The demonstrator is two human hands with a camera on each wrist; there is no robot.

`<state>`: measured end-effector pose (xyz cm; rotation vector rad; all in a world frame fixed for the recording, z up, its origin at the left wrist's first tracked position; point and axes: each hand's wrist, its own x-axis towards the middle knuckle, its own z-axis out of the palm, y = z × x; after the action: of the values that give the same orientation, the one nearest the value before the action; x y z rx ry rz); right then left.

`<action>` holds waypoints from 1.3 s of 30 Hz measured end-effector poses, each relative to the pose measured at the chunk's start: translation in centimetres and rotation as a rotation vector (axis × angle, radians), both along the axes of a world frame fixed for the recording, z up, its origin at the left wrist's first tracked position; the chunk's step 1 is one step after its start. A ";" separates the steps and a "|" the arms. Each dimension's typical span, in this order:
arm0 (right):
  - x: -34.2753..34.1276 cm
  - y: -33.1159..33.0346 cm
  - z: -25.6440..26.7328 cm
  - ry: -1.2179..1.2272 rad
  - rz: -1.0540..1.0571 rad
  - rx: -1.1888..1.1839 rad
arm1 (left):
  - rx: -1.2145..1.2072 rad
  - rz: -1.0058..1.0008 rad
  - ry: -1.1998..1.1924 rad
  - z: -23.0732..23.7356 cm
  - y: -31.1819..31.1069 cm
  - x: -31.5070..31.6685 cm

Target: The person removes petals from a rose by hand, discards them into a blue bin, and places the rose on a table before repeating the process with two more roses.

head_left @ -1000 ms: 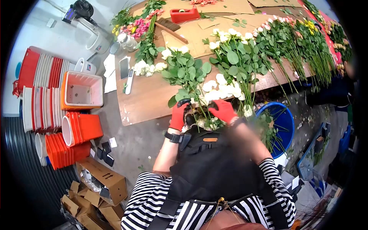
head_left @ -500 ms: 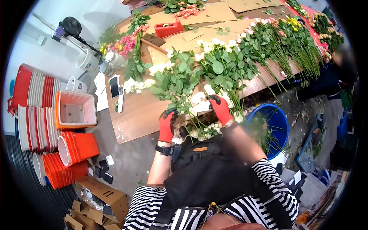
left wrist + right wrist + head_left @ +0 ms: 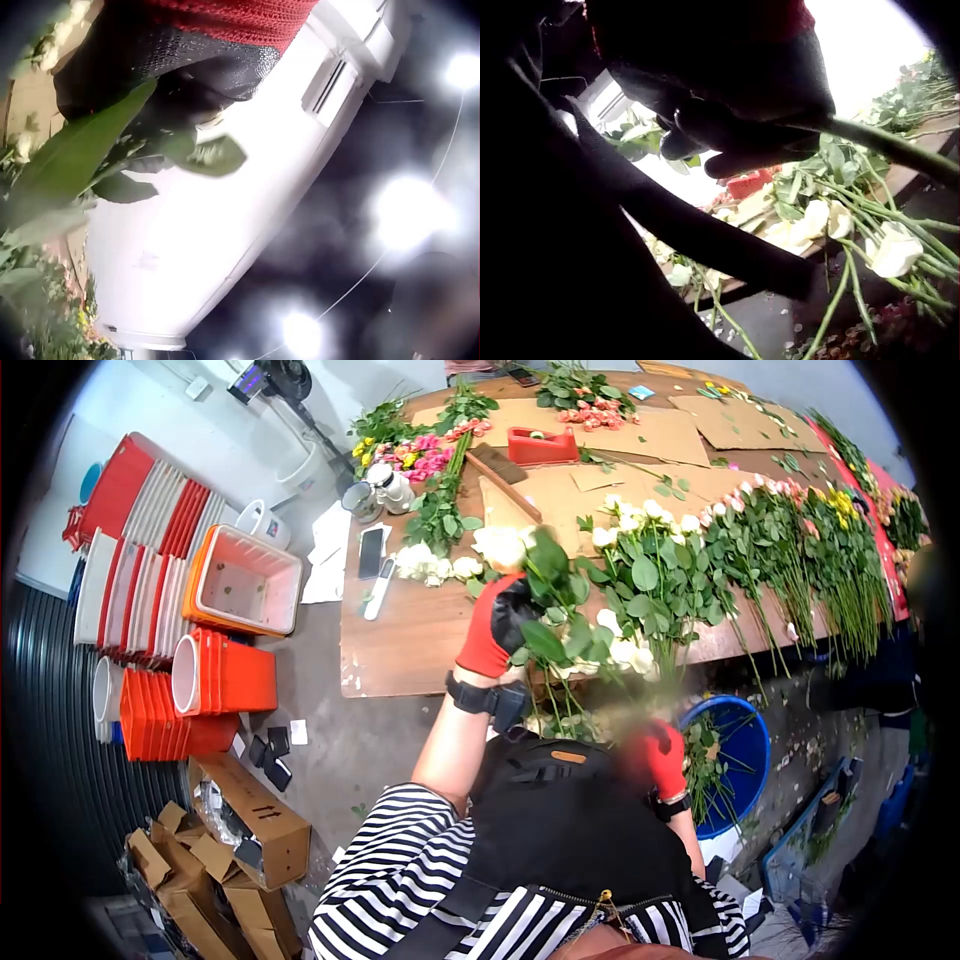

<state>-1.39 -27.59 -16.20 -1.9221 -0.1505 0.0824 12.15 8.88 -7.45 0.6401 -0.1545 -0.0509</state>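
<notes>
In the head view, my left hand (image 3: 495,625), in a red glove with a black palm, grips leafy white roses (image 3: 505,546) below their blooms, over the table's front edge. Their large green leaves (image 3: 548,643) spread to the right of the hand. In the left wrist view, a leaf (image 3: 90,142) covers part of the black glove (image 3: 180,75). My right hand (image 3: 662,758) is lower, close to my apron and beside the blue bucket. From its curled fingers a thick green rose stem (image 3: 892,142) sticks out in the right wrist view.
White roses (image 3: 655,575) and pink roses lie in rows along the table (image 3: 400,650). Loose white blooms (image 3: 630,653) lie at its front edge. A blue bucket (image 3: 762,760) with cut stems stands at right; crates (image 3: 245,575) are stacked at left. A red tape dispenser (image 3: 540,447) sits farther back.
My left hand has risen and moved forward, now holding leafy white roses. My right hand has drawn back from the table edge, down beside the bucket. The head view has shifted.
</notes>
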 end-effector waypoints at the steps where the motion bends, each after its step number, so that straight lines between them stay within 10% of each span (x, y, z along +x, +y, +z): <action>1: -0.5 -0.2 -0.3 0.040 -0.041 0.041 | -0.170 -0.023 0.153 1.2 -1.2 -0.6; 11: 0.6 -1.5 -1.3 0.103 -0.145 0.026 | 0.487 0.157 0.105 2.9 -5.1 -6.4; 20: 5.4 8.5 24.0 -0.623 -0.065 -0.234 | 0.568 0.118 0.193 8.3 -11.0 -9.3; 39: 6.7 8.6 22.4 -0.199 0.085 0.435 | 0.566 -0.042 0.181 8.3 -10.2 -9.6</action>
<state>5.33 -19.04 6.16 -1.4868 -0.3541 -0.0803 2.56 -1.30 0.84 1.1919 0.0260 -0.1966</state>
